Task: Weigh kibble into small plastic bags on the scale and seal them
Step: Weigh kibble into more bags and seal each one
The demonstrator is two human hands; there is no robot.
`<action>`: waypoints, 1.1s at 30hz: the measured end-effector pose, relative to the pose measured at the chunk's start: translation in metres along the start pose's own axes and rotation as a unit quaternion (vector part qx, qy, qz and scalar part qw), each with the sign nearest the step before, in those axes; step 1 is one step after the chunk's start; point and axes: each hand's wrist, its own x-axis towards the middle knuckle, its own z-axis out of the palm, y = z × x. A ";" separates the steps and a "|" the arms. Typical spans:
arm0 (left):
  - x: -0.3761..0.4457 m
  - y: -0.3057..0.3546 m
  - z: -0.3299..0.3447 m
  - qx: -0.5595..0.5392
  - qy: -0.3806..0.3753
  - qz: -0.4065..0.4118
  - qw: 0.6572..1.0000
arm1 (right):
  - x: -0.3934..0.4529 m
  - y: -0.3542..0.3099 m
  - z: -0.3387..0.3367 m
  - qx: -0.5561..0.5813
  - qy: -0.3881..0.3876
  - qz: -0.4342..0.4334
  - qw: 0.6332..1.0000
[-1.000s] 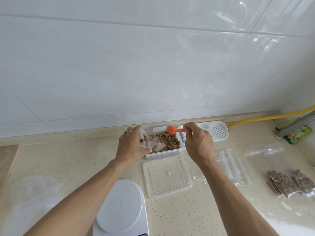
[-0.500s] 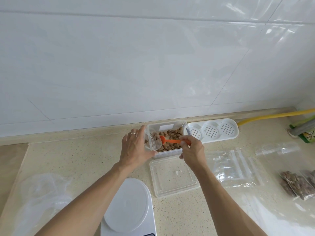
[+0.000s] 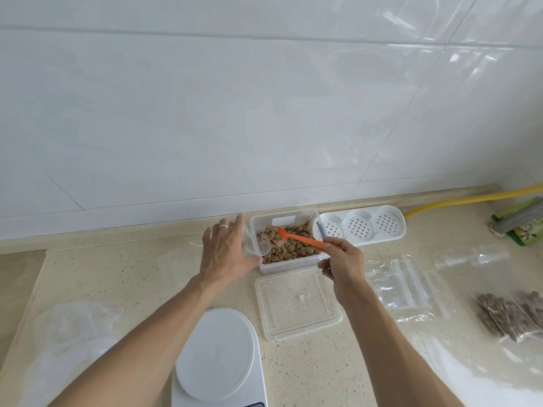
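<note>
1. Kibble (image 3: pixel 289 246) lies in the clear tub (image 3: pixel 312 262) at the back edge of the counter (image 3: pixel 147 277), against the tiled wall (image 3: pixel 235 113); two filled bags (image 3: pixel 512 314) already rest near the right edge.
2. Nearest us, at the front edge, the white scale (image 3: pixel 219 358) stands with a bare platter, so we judge nothing is being weighed yet.
3. Just beyond it the tub's lid (image 3: pixel 296 304) lies flat, and to its right empty zip bags (image 3: pixel 407 284) lie spread on the counter. Crumpled clear plastic (image 3: pixel 67 333) sits toward the left edge.
4. Further back, our left hand (image 3: pixel 227 254) has fingers and thumb curled round a small open bag (image 3: pixel 254 243), holding its mouth at the tub's left wall.
5. Our right hand (image 3: pixel 342 267) pinches the handle of the orange spoon (image 3: pixel 299 237), whose bowl sits over the kibble.
6. We judge the step to be scooping kibble into the bag. The next move calls for lifting a level spoonful and tipping it into the bag's mouth without spilling over the wall.
7. Farthest back, a white perforated tray (image 3: pixel 363 226) sits right of the tub, with a yellow hose (image 3: pixel 470 199) running along the back edge to the right corner.
</note>
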 end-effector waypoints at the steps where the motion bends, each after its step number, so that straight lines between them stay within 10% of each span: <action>1: 0.001 0.001 -0.001 0.002 -0.005 0.000 1.000 | -0.001 -0.003 -0.002 0.007 0.000 -0.003 1.000; 8: 0.007 0.019 -0.014 -0.036 -0.039 -0.009 0.999 | -0.025 -0.043 -0.009 -0.097 -0.023 -0.139 0.985; 16: -0.010 0.044 -0.040 -0.137 -0.034 0.002 0.990 | -0.073 -0.059 -0.005 -0.353 -0.084 -0.447 0.817; 26: -0.050 0.071 -0.071 -0.199 -0.043 0.018 0.979 | -0.130 -0.065 -0.042 -0.288 0.023 -0.434 0.853; 33: -0.091 0.090 -0.055 -0.167 -0.041 0.102 0.980 | -0.147 -0.018 -0.097 0.034 0.211 -0.181 0.960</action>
